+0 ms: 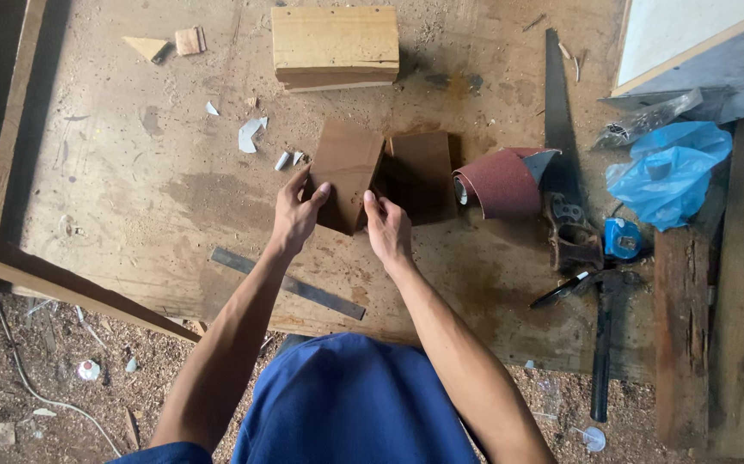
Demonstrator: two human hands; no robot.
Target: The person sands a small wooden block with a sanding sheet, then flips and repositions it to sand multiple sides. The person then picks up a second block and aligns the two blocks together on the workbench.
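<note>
the left hand (297,209) and the right hand (386,225) were both on a reddish-brown wooden block (348,172) that stood on the dusty table (131,189), tilted a little, just beyond the fingertips. the left hand was curled around the block's near left edge, thumb up along the side and fingers wrapped onto its face, closed on it; the right hand was pinched on the near lower corner, fingers bunched and partly folded, so that it looked like a light hold and not a full grip, though i could not tell how firmly it pressed. the block looked to me like solid, stiff timber, fairly dense for its size, with flat sawn faces and sharp edges; it would not bend or crush, and the fine sawdust on everything might have made its faces a bit slick, so the edges and corners seemed the surer places to take hold, one hand on each side as they were. a second brown block (422,172) stood touching it just beyond the right hand, and further to the right of that hand lay a curled roll of red sandpaper (501,182), soft and easily creased. a handsaw (558,120) lay beyond the sandpaper, a blue plastic bag (668,172) well off to the right, a pale stack of boards (335,47) further ahead of both hands, and a flat metal ruler (290,283) lay between the forearms and under the right one, close to the wrists.
</note>
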